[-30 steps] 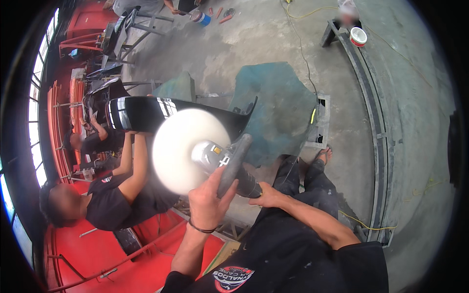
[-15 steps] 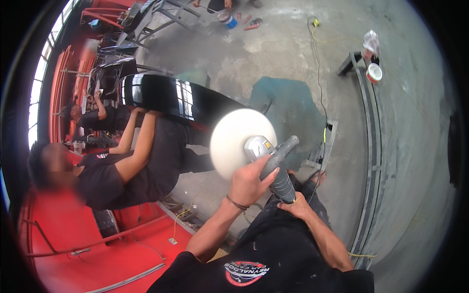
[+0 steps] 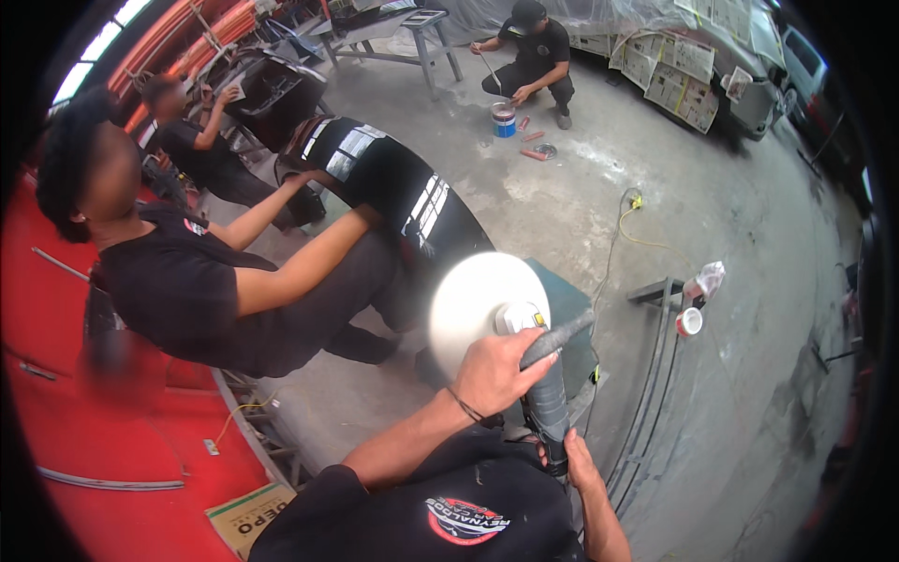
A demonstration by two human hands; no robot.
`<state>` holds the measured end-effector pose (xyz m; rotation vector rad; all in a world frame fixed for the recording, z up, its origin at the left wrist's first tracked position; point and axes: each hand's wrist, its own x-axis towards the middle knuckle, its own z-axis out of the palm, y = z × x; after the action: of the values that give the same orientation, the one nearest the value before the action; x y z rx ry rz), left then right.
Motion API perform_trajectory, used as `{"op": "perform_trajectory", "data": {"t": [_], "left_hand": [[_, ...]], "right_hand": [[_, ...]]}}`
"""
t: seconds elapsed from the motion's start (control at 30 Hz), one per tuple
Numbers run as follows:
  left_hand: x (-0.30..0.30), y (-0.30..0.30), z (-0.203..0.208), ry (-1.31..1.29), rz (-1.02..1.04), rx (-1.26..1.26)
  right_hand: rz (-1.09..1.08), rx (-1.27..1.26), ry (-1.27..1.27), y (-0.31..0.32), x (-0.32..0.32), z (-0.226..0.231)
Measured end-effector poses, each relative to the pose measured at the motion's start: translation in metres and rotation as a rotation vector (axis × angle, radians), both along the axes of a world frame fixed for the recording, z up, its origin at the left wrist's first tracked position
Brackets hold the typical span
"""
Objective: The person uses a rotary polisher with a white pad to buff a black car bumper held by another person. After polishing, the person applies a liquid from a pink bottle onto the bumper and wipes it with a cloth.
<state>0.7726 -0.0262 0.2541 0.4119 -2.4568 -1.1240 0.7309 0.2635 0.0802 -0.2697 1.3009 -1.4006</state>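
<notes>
Both my hands hold an angle polisher [image 3: 546,403] with a large round white buffing pad [image 3: 476,314]. My left hand [image 3: 496,377] is wrapped round its side handle near the head. Farther back, my right hand [image 3: 579,461] closes round the rear of the dark body. Just beyond the pad is a glossy black curved car panel [image 3: 398,183], whose lower end is partly hidden by the pad. I cannot tell whether pad and panel touch. A co-worker [image 3: 253,272] on the left grips the panel's edge with both hands.
A second person [image 3: 201,140] stands at a black part farther left. At the back, another person [image 3: 538,56] crouches, stirring a paint can [image 3: 504,120]. A metal stand [image 3: 646,375] carrying a white tub [image 3: 689,322] is on my right. A cable [image 3: 607,253] crosses the floor; red bodywork [image 3: 112,421] lies left.
My view has tilted up and shifted, bringing the crouching person and the paper-masked vehicle into sight. Both hands keep hold of the polisher. The co-worker still holds the panel.
</notes>
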Motion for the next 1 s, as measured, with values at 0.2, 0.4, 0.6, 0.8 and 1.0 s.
{"op": "perform_trajectory", "data": {"t": [0.2, 0.4, 0.6, 0.8, 1.0], "left_hand": [[-0.011, -0.014, 0.01, 0.03, 0.034, 0.052], [-0.023, -0.036, 0.036, 0.074, 0.115, 0.042], [-0.03, -0.043, 0.051, 0.099, 0.189, -0.044], [-0.037, -0.055, 0.069, 0.103, 0.234, 0.002], [-0.034, -0.049, 0.068, 0.137, 0.23, 0.091]], "right_hand": [[0.032, 0.002, 0.105, -0.016, -0.026, 0.033], [0.121, -0.029, 0.135, -0.051, -0.073, 0.045], [0.214, -0.103, 0.106, -0.069, -0.1, 0.049], [0.238, -0.159, 0.102, -0.093, -0.119, 0.056], [0.275, -0.162, 0.088, -0.08, -0.127, 0.067]]}}
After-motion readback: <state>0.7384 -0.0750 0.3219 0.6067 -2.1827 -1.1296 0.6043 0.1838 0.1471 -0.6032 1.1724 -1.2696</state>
